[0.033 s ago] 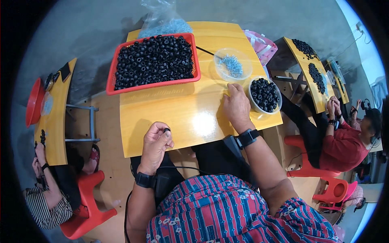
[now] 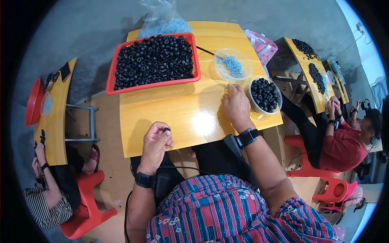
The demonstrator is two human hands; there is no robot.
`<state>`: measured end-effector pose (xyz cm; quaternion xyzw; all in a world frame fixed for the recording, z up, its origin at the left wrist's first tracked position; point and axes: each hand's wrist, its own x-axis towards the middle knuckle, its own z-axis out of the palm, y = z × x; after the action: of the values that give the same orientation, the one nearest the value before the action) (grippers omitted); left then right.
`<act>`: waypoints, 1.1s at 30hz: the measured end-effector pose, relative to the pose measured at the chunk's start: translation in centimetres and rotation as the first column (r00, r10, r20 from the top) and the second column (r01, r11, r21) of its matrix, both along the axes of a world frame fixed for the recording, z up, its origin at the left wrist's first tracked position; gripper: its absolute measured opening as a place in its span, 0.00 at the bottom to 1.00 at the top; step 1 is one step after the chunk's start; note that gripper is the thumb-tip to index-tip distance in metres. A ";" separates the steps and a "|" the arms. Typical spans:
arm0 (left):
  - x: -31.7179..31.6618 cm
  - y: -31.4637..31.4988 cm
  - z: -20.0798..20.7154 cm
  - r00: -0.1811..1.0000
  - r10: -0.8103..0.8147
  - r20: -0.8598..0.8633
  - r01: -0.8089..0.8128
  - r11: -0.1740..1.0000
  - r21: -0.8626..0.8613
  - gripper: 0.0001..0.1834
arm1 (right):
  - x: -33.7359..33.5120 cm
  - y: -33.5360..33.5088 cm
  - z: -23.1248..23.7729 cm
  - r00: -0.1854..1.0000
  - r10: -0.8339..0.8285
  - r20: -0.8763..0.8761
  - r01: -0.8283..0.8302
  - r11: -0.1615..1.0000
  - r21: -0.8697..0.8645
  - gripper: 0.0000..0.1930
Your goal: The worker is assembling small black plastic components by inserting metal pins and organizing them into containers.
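Left hand (image 2: 155,146): fingers pinching a small black piece (image 2: 166,129) at their tips.
Right hand (image 2: 237,106): fingers bent toward the worktop (image 2: 182,117); whether they grip anything, I cannot tell.
Round tub (image 2: 263,112): just right of the right fingers.
Clear bowl (image 2: 246,65): just beyond the right fingers.
Red basket (image 2: 154,86): beyond the left fingers.

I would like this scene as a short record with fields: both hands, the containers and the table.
Surface: yellow wood-grained table
Left hand: pinches a small black piece
Right hand: down at the table; whether it holds anything is unclear
Red rectangular plastic basket: heaped with hollow black pieces
Round clear plastic tub: similar black pieces; beside the right hand
Round shallow clear plastic dish: small pale-blue bits
Clear plastic bag: pale-blue contents; behind the basket
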<state>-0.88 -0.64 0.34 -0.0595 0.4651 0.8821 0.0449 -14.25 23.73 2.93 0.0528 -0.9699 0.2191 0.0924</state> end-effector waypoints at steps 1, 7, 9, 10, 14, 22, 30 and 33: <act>0.0 0.0 0.0 1.000 0.004 0.010 -0.004 1.000 0.003 0.07 | 0.1 0.0 0.0 1.000 0.000 0.006 0.000 1.000 0.000 0.19; -0.2 0.0 -0.1 1.000 0.014 0.022 -0.015 1.000 0.012 0.10 | 0.4 0.1 0.1 0.998 0.057 0.031 -0.055 0.997 -0.061 0.16; -0.1 -0.1 -0.2 1.000 0.014 0.023 -0.014 1.000 0.006 0.11 | 0.4 0.3 -0.2 0.995 0.098 0.023 -0.096 0.992 -0.083 0.15; 0.0 -0.2 -0.3 1.000 0.006 0.027 -0.006 1.000 0.003 0.10 | 0.4 0.4 -0.4 0.993 0.118 0.021 -0.115 0.988 -0.099 0.15; -0.1 -0.1 -0.1 1.000 -0.001 0.027 0.001 1.000 -0.022 0.10 | 0.2 0.9 -1.6 0.994 0.112 -0.012 -0.111 0.963 -0.247 0.13; 0.0 -0.2 0.1 0.999 -0.003 0.045 0.005 0.999 -0.034 0.12 | -0.4 0.8 -1.7 0.999 0.051 0.012 -0.045 0.957 -0.286 0.10; 0.0 -0.2 0.1 0.999 -0.007 0.041 0.008 1.000 -0.026 0.12 | -0.7 0.6 -1.8 0.998 0.031 -0.048 -0.038 0.986 -0.162 0.05; 0.0 -0.2 0.0 0.999 -0.011 0.040 0.011 1.000 -0.021 0.12 | -0.8 0.5 -1.9 0.996 0.040 -0.082 -0.051 0.989 -0.142 0.05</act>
<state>-0.92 -0.83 0.36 -0.0749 0.4736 0.8756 0.0584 -15.04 24.21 1.06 0.0765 -0.9457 0.2885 0.1290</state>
